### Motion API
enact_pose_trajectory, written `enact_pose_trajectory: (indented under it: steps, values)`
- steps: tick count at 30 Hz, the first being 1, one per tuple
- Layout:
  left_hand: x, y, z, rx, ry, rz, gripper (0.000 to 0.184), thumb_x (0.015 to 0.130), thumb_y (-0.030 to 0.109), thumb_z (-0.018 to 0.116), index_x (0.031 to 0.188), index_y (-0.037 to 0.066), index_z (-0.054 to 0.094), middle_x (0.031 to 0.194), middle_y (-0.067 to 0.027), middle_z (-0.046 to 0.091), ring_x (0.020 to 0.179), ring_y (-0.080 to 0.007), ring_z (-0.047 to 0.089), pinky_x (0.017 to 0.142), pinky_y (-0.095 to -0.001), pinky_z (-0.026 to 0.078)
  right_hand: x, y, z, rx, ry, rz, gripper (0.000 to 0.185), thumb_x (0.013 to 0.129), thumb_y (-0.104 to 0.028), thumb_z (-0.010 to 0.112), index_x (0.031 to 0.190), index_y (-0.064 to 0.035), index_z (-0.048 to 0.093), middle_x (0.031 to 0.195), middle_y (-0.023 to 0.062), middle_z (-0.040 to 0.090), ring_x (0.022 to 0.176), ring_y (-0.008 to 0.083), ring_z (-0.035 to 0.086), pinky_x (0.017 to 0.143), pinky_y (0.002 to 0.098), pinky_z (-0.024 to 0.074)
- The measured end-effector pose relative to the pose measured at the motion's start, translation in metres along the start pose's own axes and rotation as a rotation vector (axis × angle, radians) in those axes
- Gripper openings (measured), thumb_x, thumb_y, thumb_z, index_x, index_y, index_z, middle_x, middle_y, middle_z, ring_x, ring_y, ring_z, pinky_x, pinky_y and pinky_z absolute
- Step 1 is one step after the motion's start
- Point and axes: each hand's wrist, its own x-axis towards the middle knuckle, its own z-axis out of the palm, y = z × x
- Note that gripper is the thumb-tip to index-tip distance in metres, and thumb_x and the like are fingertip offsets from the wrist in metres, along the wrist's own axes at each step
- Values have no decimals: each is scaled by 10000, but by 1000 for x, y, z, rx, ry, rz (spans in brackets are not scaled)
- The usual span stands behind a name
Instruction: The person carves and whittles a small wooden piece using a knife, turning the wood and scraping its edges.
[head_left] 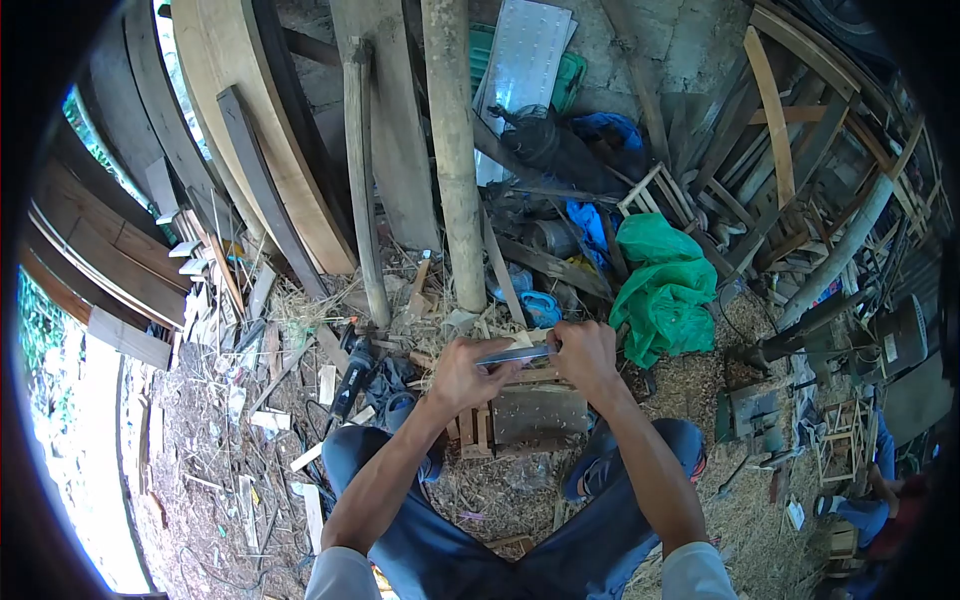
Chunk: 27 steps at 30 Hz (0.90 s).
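Note:
A flat grey bar with a metallic look [517,354] lies crosswise between my two hands, in front of my knees. I cannot make out exactly what tool or part it is. My left hand [462,375] is closed around its left end. The fingers of my right hand [586,354] are closed on its right end. Just under the bar are pale wood pieces [535,376] and a low wooden block [540,415] dusted with shavings, set between my feet.
An angle grinder [352,378] lies left of my left hand. A green plastic sheet [660,285] is heaped beyond my right hand. Posts [455,150] and planks [270,140] stand ahead. Shavings and offcuts litter the ground. Another person [880,510] sits far right.

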Motion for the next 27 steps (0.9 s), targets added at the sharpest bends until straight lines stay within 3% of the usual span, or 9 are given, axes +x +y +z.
enact_pose_trajectory:
  steps: [7,9,11,14,15,18,19,24,27]
  values:
    - [2,-10,8,-60,24,-56,247,762,175,712,867,-43,661,596,-71,594,472,-80,484,444,-253,394,3,12,7,12,-9,25,84,614,-145,680,693,-120,663,618,104,622,595,289,623,561,406,495]
    - [-1,0,3,-88,12,-86,239,775,186,705,831,-42,662,558,-48,559,462,-64,441,424,-251,360,7,20,9,-73,-100,81,125,671,-189,646,772,-118,663,687,145,641,647,306,637,575,419,492]
    - [-14,26,-26,-321,3,13,215,793,192,687,787,-20,650,523,-22,510,472,-46,426,412,-243,323,3,137,53,-248,-115,446,180,708,-245,637,767,-78,666,712,185,636,678,336,636,596,418,505]
    - [-19,-7,-36,-154,65,-63,191,796,192,683,795,5,644,534,-22,515,485,-41,433,429,-234,340,14,87,-4,-73,17,539,234,722,-269,634,737,-37,664,735,208,634,708,361,633,632,421,516]
    - [-12,3,-34,-88,62,5,225,786,227,692,788,6,648,547,-96,584,460,-153,579,439,-284,442,13,67,-12,11,-10,544,232,710,-263,639,718,-33,666,730,199,637,722,373,628,660,434,518]
    - [-6,2,-19,8,136,185,241,768,237,705,794,4,648,554,-114,588,469,-193,595,442,-295,449,-1,55,8,46,-25,446,191,687,-234,645,720,-47,667,677,186,627,683,359,627,648,434,514]
    - [-6,2,-17,23,118,171,260,744,242,723,808,2,648,577,-125,601,476,-221,602,447,-301,454,-2,41,1,48,-35,451,191,687,-234,645,720,-47,667,677,186,627,683,359,627,648,434,514]
    - [-5,4,-13,41,81,166,243,701,180,736,828,-9,651,658,-130,633,531,-233,624,491,-301,476,-16,-10,-19,138,60,-42,96,644,-173,652,683,-87,664,592,126,609,573,296,618,567,396,494]
    - [-6,0,-7,22,88,225,224,686,142,736,825,-14,654,674,-128,638,554,-231,632,511,-296,483,-17,-17,-16,83,62,-73,75,638,-147,663,650,-77,641,592,107,613,551,275,615,538,374,487]
